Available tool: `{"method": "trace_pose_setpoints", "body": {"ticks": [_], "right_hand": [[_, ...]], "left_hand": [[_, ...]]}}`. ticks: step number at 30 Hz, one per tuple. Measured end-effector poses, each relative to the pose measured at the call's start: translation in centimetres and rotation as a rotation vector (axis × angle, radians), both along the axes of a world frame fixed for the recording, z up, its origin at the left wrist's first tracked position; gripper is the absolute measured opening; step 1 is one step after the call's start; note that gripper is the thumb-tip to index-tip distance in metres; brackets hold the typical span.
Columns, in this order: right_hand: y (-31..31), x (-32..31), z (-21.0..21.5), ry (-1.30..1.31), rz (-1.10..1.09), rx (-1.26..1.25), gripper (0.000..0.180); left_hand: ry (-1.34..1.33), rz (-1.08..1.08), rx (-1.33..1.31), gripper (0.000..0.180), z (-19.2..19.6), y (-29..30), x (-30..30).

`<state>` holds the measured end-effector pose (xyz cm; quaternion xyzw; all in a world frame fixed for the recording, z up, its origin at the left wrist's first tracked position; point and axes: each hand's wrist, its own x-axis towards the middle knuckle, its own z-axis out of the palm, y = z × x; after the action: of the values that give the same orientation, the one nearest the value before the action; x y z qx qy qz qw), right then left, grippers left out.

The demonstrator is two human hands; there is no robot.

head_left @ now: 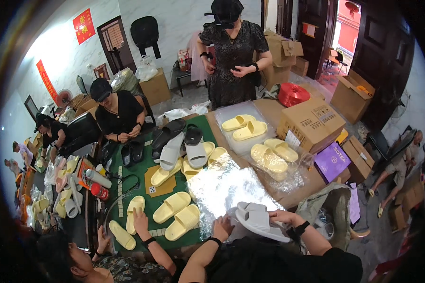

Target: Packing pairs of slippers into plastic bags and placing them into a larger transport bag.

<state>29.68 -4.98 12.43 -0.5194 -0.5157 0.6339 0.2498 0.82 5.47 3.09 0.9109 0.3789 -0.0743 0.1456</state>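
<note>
My right hand [282, 218] is closed on a pair of grey slide slippers [256, 218], held together at the table's near edge. To their left, my left hand [223, 228] has its fingers bent onto the edge of a clear plastic bag [232, 213]; the fingertips are partly hidden. Shiny clear plastic bags [226, 186] lie in a pile just beyond both hands. Left of the pile sits a pair of pale yellow slides [173, 207]. A co-worker's hand [140, 222] touches one of another yellow pair [135, 208] farther left.
Grey slides [172, 152] and black slides lie on the green table [141, 184]. Bagged yellow slides [269, 158] rest beyond, near a cardboard carton [311, 125] and a purple box [332, 162]. A large sack [333, 207] stands at my right. Co-workers are across and left.
</note>
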Motion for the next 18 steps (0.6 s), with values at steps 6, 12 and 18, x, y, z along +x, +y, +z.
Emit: {"method": "trace_pose_setpoints", "body": {"ticks": [6, 12, 18], "right_hand": [[-1.6, -1.0, 5.8, 0.029, -0.136, -0.412, 0.032], [-2.5, -1.3, 1.5, 0.194, 0.010, -0.317, 0.034], [-2.7, -0.7, -1.9, 0.241, -0.011, -0.271, 0.033]], "left_hand": [[-0.140, 0.205, 0.218, 0.066, 2.4, 1.4, 0.8], [0.250, 0.095, 0.140, 0.052, 6.3, 2.0, 1.6], [-0.016, -0.110, 0.131, 0.022, 1.2, 1.2, 0.8]]}}
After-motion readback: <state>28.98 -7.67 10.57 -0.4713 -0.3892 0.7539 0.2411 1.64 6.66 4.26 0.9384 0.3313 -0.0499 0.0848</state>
